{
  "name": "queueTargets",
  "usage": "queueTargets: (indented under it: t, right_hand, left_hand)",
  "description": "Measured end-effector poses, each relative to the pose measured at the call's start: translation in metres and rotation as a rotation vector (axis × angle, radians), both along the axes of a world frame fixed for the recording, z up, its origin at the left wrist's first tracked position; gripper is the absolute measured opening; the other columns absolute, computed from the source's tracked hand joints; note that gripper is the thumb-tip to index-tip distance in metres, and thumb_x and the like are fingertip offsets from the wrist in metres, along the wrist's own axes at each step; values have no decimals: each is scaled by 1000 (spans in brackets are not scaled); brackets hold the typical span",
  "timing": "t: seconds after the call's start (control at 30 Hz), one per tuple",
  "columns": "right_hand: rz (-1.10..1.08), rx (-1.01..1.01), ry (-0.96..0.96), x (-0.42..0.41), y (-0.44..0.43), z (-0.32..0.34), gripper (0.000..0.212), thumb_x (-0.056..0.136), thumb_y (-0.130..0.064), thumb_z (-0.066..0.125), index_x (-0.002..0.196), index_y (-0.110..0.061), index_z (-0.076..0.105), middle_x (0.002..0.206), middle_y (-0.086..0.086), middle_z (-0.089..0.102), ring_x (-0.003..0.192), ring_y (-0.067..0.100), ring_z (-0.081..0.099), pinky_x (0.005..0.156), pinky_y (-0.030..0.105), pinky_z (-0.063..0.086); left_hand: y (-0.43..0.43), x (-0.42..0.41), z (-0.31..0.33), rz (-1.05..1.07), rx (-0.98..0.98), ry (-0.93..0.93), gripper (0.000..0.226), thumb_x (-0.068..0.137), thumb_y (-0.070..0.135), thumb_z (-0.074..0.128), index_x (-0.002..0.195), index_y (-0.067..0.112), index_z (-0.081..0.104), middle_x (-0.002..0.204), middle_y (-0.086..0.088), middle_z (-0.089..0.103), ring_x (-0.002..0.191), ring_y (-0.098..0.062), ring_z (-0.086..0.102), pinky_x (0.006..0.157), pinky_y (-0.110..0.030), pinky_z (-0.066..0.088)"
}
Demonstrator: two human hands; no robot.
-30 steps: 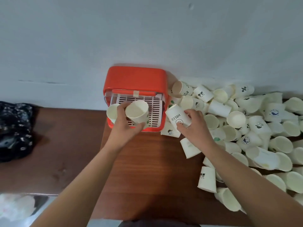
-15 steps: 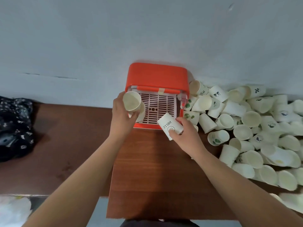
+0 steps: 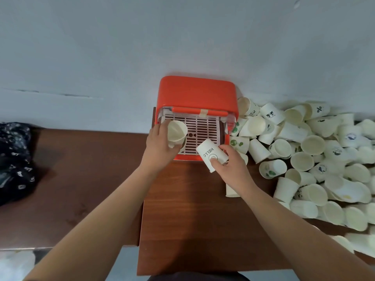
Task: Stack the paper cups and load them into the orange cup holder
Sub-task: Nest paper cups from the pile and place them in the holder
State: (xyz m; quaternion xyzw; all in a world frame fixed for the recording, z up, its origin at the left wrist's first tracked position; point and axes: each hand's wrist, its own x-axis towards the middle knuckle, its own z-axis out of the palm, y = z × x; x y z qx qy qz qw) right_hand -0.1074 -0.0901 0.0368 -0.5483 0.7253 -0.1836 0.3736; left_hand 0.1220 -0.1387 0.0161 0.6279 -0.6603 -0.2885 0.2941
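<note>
Both hands [image 3: 160, 147] [image 3: 233, 169] barely shifted, each gripping cups [image 3: 211, 155].

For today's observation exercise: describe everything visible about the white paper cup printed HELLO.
The white paper cup printed HELLO looks like plain, smooth paper with black lettering above a round smiley mark. It lies tilted, base pointing up-left, over the orange plastic cup holder's front edge. Only the right hand grips it, thumb on the smiley.

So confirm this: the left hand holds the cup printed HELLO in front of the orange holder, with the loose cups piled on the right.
Wrong hand. In the head view the right hand holds the HELLO cup; the left hand holds plain cups. The orange holder and cup pile are as stated.
</note>
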Motion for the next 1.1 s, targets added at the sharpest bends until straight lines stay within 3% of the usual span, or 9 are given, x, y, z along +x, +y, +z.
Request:
queueTargets:
  t: [0.2,0.27,0.37,0.43,0.67,0.8,0.9,0.97,1.1]
  right_hand:
    - [-82,36,-70,1,-14,0,44,90,-31,68,132,-28,53,121,0,51,83,4,62,50,11,45]
    - [-98,45,-96,2,-19,-1,49,88,-29,71,133,-27,52,124,1,49,90,7,61,51,10,47]
    - [-93,41,-89,4,-24,-3,65,82,-36,75,138,-29,43,134,-2,50,115,16,58,74,26,59]
    - [-105,-7,-103,8,-28,-1,65,80,-40,77,132,-31,40,131,-7,54,120,13,55,93,34,54]
    - [15,-281,-152,43,-45,22,62,79,-46,75,133,-33,47,131,-14,52,124,8,50,103,42,47]
    - [11,-380,-166,56,-54,30,60,83,-36,78,135,-23,50,132,-12,53,125,5,47,107,35,43]
    - [78,-404,-138,61,-57,31,61,83,-33,78,135,-21,50,131,-10,52,121,2,45,101,14,37]
    - [232,-343,-22,64,-57,26,63,82,-32,79,136,-23,48,133,-8,49,121,5,43,96,12,34]
    - [452,-308,141,68,-63,13,64,82,-34,78,138,-24,49,137,-4,50,128,18,44,106,36,40]
  left_hand:
    - [-3,2,-23,-80,174,20,87,83,47,73,153,33,24,152,-1,30,142,-23,27,111,-45,33]
    - [-3,3,-29,-108,195,22,91,79,50,77,152,34,25,153,2,31,141,-21,32,109,-45,38]
    - [-7,4,-36,-86,203,55,88,79,46,80,150,35,28,151,7,41,136,-17,42,106,-46,46]
    - [-8,4,-38,-86,216,103,88,79,44,81,149,35,29,149,9,45,135,-16,46,106,-45,47]
    - [-10,11,-42,-38,291,240,90,74,42,87,143,38,30,138,16,54,122,-10,57,101,-38,51]
    - [-11,16,-37,-52,271,266,84,77,34,86,136,58,31,136,19,55,120,-6,56,100,-31,50]
    - [-11,18,-33,-70,274,279,87,77,35,85,124,78,26,135,20,57,120,-5,56,99,-27,48]
    - [-10,18,-36,-85,277,288,79,76,35,86,134,58,39,133,19,59,121,-4,57,103,-33,50]
    - [-8,19,-42,-100,286,300,74,75,31,87,139,36,49,133,18,59,121,-2,57,105,-38,50]
